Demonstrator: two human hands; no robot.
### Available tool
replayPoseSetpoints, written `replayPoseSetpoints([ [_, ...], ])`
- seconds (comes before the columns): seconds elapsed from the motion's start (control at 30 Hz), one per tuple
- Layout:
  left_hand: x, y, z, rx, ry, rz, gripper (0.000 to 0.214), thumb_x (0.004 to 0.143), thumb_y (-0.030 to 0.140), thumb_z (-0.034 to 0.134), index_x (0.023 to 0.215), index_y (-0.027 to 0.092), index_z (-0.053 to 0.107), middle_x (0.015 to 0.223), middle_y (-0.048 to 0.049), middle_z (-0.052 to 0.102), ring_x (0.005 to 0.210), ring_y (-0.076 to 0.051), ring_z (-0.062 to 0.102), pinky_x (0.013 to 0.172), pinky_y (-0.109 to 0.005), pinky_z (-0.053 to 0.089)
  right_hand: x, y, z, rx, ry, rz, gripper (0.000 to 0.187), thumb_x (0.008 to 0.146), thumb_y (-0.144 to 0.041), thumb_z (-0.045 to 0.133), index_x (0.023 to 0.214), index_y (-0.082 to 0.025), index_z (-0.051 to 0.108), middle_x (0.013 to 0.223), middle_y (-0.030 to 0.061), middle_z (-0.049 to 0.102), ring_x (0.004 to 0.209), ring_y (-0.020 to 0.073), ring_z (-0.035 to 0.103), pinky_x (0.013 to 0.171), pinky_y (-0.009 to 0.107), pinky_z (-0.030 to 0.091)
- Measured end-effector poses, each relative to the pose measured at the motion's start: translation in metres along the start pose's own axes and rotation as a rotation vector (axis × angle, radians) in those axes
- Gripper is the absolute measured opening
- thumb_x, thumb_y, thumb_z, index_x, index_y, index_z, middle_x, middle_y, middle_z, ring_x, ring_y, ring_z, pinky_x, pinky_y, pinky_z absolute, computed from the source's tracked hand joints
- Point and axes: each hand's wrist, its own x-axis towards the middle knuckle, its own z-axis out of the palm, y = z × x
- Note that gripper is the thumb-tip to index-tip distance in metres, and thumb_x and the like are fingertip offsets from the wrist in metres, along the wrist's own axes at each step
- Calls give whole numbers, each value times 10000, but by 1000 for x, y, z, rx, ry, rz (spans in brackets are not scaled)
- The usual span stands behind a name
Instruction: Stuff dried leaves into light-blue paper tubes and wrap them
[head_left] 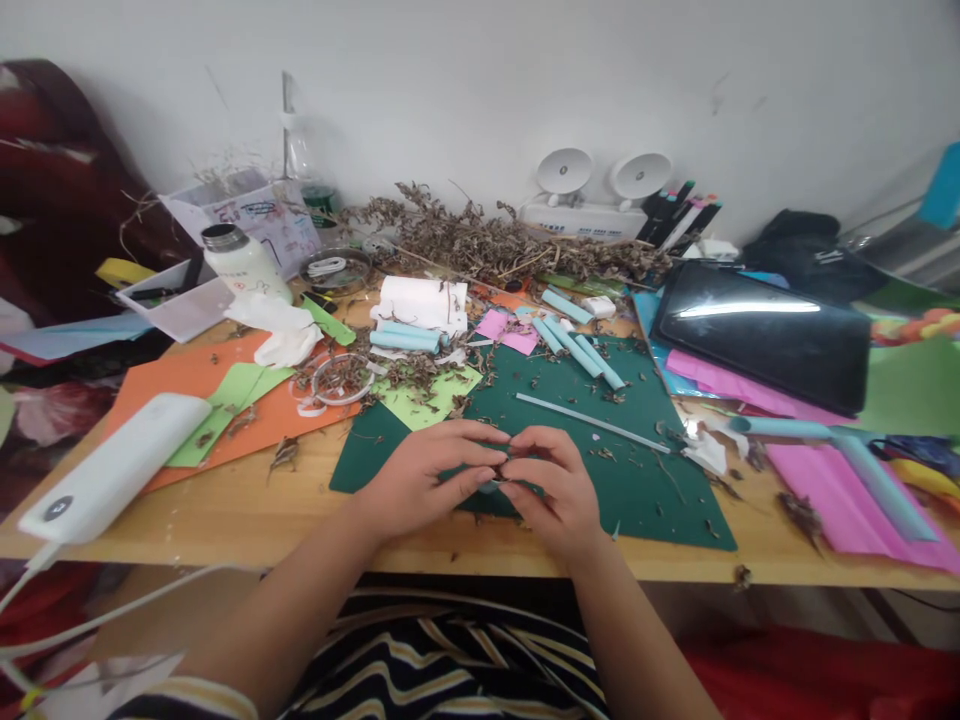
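My left hand (424,472) and my right hand (553,487) meet over the near edge of a dark green cutting mat (645,470). Both hands pinch a small dark item (504,468) between their fingertips; it is too small to name. A thin pale blue paper stick (592,422) lies on the mat just beyond my right hand. Several rolled pale blue paper tubes (577,348) lie at the mat's far edge. Dried leaf bits are scattered across the mat.
A white power bank (112,465) with a cable lies near left. Orange and green paper (225,400), a tape roll (341,378), a white bottle (244,262) and dried plants (480,238) sit behind. A black tablet (765,335) and pink paper (847,490) are at right.
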Motion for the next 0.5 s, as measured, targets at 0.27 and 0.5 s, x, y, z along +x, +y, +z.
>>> replayPoseSetpoints([
  [0.27,-7,3,1,247,-14,201,199,770,184,517,960,128,544,967,-129,610,920,-162,571,791,-269,489,-13,-3,13,118,131,118,301,698,-66,546,935,-251,528,850,29,565,782,135,558,673,279,487],
  [0.5,1,13,9,-6,57,-142,67,763,154,488,717,151,536,866,-80,594,818,-132,572,730,-251,469,-17,3,23,285,185,247,382,692,-132,581,1007,-277,419,829,10,537,762,137,539,659,296,485],
])
